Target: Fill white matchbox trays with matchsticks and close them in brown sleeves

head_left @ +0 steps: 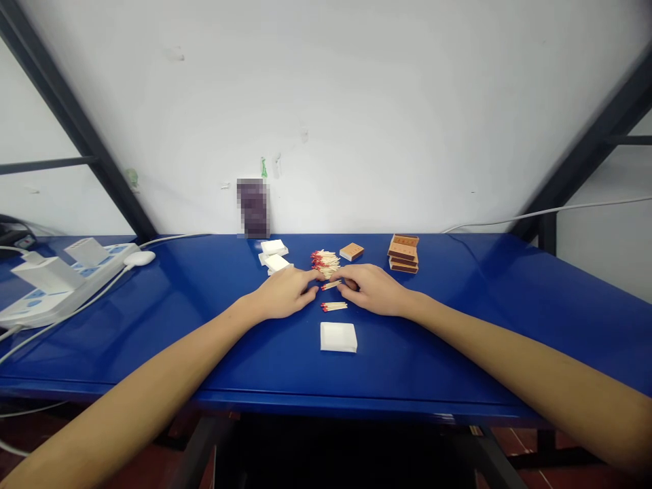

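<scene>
My left hand and my right hand rest on the blue table, fingertips meeting over a few red-tipped matches. Both hands have fingers curled in a pinch at those matches. A heap of matches lies just beyond the fingers. A small bunch of matches lies between my hands, nearer me. An open white matchbox tray sits in front of them.
Several white trays lie behind my left hand. One brown sleeve and a stack of brown sleeves stand at the back right. A white power strip with adapters and cables occupies the far left.
</scene>
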{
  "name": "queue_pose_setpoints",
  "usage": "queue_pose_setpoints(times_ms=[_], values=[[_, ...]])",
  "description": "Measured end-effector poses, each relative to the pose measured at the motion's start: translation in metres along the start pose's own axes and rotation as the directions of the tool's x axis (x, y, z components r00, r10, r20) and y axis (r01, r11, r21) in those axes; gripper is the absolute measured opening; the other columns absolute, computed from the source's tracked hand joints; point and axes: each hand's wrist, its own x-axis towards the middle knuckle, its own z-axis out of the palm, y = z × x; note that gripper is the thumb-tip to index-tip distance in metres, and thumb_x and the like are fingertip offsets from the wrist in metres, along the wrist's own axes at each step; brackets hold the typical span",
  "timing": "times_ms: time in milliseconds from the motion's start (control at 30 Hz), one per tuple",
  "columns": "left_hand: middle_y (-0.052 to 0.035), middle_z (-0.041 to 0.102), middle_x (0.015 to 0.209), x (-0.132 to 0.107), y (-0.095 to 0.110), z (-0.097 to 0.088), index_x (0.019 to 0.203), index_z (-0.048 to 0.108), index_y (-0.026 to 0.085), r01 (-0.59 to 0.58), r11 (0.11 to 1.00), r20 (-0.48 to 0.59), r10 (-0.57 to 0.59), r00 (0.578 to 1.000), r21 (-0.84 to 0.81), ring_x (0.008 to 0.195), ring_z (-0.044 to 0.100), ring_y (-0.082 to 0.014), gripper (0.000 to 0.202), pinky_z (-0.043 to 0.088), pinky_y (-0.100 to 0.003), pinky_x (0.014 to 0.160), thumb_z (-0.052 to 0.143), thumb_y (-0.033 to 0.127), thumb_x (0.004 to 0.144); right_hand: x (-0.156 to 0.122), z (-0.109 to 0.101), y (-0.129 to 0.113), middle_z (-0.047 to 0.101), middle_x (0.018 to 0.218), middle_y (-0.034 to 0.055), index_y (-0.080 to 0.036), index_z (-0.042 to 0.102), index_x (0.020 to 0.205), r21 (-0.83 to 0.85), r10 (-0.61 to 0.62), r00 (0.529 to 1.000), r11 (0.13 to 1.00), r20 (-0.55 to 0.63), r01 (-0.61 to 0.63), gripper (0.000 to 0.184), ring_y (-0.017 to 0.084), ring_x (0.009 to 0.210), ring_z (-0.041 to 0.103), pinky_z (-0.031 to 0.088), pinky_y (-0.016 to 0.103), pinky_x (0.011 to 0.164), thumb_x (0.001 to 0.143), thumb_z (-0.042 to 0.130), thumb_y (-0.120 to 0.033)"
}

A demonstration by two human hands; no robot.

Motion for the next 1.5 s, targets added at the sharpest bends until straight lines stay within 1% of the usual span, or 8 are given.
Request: queue_pose_setpoints(times_ms=[167, 400, 600, 800, 1000, 1133, 1300, 1500], values=[[-0.0027, 0.067, 0.073, -0.0001, 0.0004, -0.0005, 0.124, 0.062, 0.02, 0.008, 1.0, 0.006, -0.008, 1.0, 0.001, 0.07, 0.062, -0.0193, 0.034, 0.045, -0.03, 0.071, 0.047, 0.025, 0.095, -0.0001, 0.0004, 0.0004, 0.058, 0.068, -0.002, -0.02, 0.067, 0.118, -0.012, 0.038, 0.999, 0.999, 0.002, -0.038, 0.033, 0.012, 0.06, 0.047, 0.031, 0.024, 0.06, 0.088, 0.053, -0.018], [-0.0039, 0.069, 0.076, 0.0003, 0.0013, -0.001, 0.127, 0.062, 0.02, 0.012, 1.0, 0.015, -0.012, 1.0, 0.007, 0.073, 0.063, -0.0201, 0.036, 0.045, -0.031, 0.075, 0.045, 0.025, 0.095, 0.0, 0.0012, 0.002, 0.06, 0.07, -0.0007, -0.019, 0.069, 0.115, -0.022, 0.024, 1.0, 0.999, -0.002, -0.024, 0.031, 0.012, 0.061, 0.049, 0.032, 0.024, 0.061, 0.088, 0.053, -0.019], [-0.0038, 0.068, 0.074, 0.0004, 0.0009, -0.0005, 0.126, 0.062, 0.019, 0.016, 1.0, 0.013, -0.016, 1.0, 0.005, 0.072, 0.063, -0.0197, 0.036, 0.046, -0.031, 0.075, 0.045, 0.026, 0.095, 0.0006, 0.0015, 0.0018, 0.06, 0.069, -0.0003, -0.02, 0.069, 0.114, -0.032, 0.024, 1.0, 0.999, 0.002, -0.024, 0.03, 0.013, 0.061, 0.049, 0.033, 0.024, 0.06, 0.088, 0.053, -0.02], [-0.0033, 0.066, 0.072, 0.0003, 0.0003, 0.0005, 0.126, 0.061, 0.019, 0.024, 0.999, 0.015, -0.025, 1.0, 0.024, 0.071, 0.061, -0.0202, 0.035, 0.045, -0.031, 0.073, 0.046, 0.026, 0.096, 0.0004, 0.0013, 0.0012, 0.06, 0.07, -0.0005, -0.019, 0.069, 0.114, -0.03, 0.039, 0.999, 0.999, 0.0, -0.039, 0.031, 0.013, 0.061, 0.049, 0.033, 0.024, 0.061, 0.088, 0.053, -0.019], [-0.0027, 0.067, 0.074, -0.0001, 0.0012, -0.0001, 0.128, 0.06, 0.02, 0.024, 1.0, 0.015, -0.024, 1.0, 0.018, 0.07, 0.061, -0.0197, 0.036, 0.044, -0.03, 0.071, 0.046, 0.025, 0.095, -0.0001, -0.0001, -0.0004, 0.059, 0.066, -0.0011, -0.016, 0.07, 0.107, 0.01, 0.018, 1.0, 1.0, 0.0, -0.018, 0.026, 0.012, 0.058, 0.048, 0.033, 0.024, 0.06, 0.088, 0.052, -0.019], [-0.003, 0.067, 0.074, -0.0001, 0.0016, -0.0005, 0.127, 0.061, 0.02, 0.022, 1.0, 0.019, -0.022, 1.0, 0.021, 0.072, 0.061, -0.0202, 0.035, 0.044, -0.03, 0.072, 0.046, 0.025, 0.095, 0.0, -0.0007, -0.0007, 0.06, 0.067, -0.0012, -0.017, 0.069, 0.111, -0.004, 0.032, 0.999, 0.999, 0.004, -0.032, 0.028, 0.012, 0.058, 0.048, 0.031, 0.025, 0.059, 0.088, 0.053, -0.019], [-0.0029, 0.066, 0.073, 0.0002, 0.0011, -0.0005, 0.123, 0.062, 0.02, 0.002, 1.0, 0.015, -0.002, 1.0, 0.023, 0.072, 0.061, -0.0201, 0.033, 0.045, -0.031, 0.074, 0.045, 0.025, 0.096, 0.0003, -0.0009, -0.0013, 0.06, 0.067, -0.0013, -0.018, 0.07, 0.108, 0.001, 0.03, 0.999, 1.0, 0.015, -0.03, 0.027, 0.012, 0.059, 0.047, 0.031, 0.024, 0.059, 0.087, 0.052, -0.018], [-0.0018, 0.063, 0.072, -0.0006, 0.0006, 0.0002, 0.129, 0.054, 0.02, 0.028, 0.998, 0.018, -0.029, 0.999, 0.051, 0.07, 0.059, -0.0203, 0.035, 0.043, -0.03, 0.067, 0.045, 0.027, 0.096, -0.0005, 0.0, -0.0005, 0.059, 0.068, -0.0019, -0.019, 0.069, 0.111, -0.018, 0.042, 0.999, 0.999, 0.002, -0.042, 0.029, 0.012, 0.059, 0.047, 0.03, 0.024, 0.058, 0.086, 0.053, -0.018]])
